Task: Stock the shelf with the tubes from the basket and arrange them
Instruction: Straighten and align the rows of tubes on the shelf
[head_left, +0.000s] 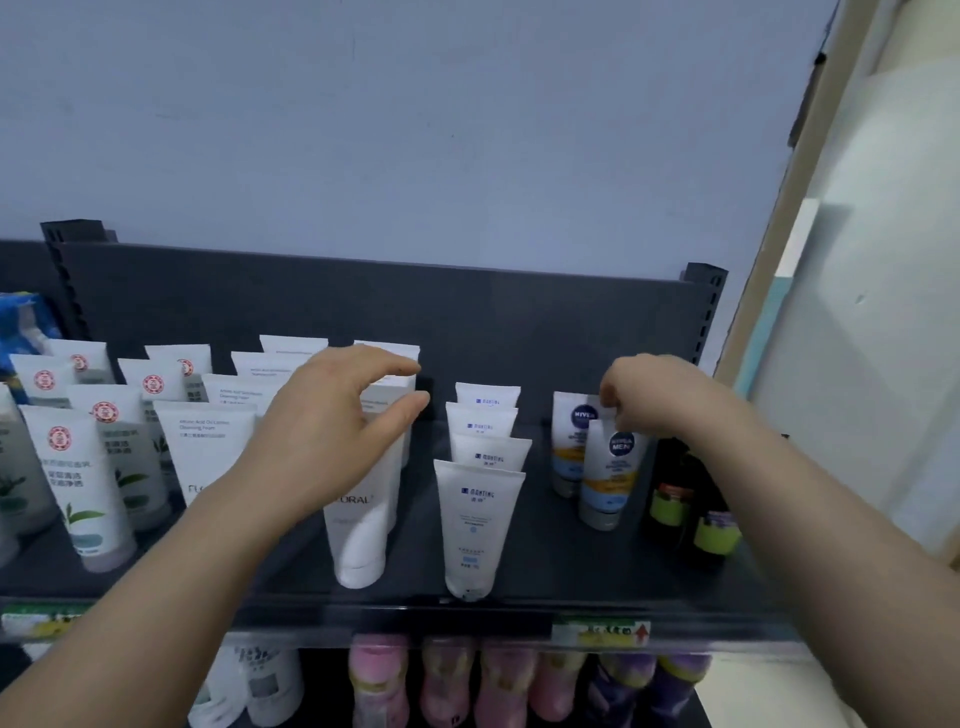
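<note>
Rows of upright tubes stand on the dark shelf (545, 566). My left hand (332, 431) reaches over the row of white FLORAL tubes (361, 525); its index finger and thumb bracket the top of a tube further back (397, 385) with a gap between them. My right hand (660, 397) pinches the top of the front Nivea Men tube (608, 483), with a second Nivea tube (566, 447) behind it. Between my hands stands a row of white MANTING tubes (475, 525). Tubes with red seals (78, 467) fill the left side. The basket is out of view.
Dark bottles with green labels (714, 535) stand right of the Nivea tubes, near the shelf's right end. A blue pack (23, 317) sits at the far left. Pink and purple bottles (447, 680) line the lower shelf. A wall (883, 364) is close on the right.
</note>
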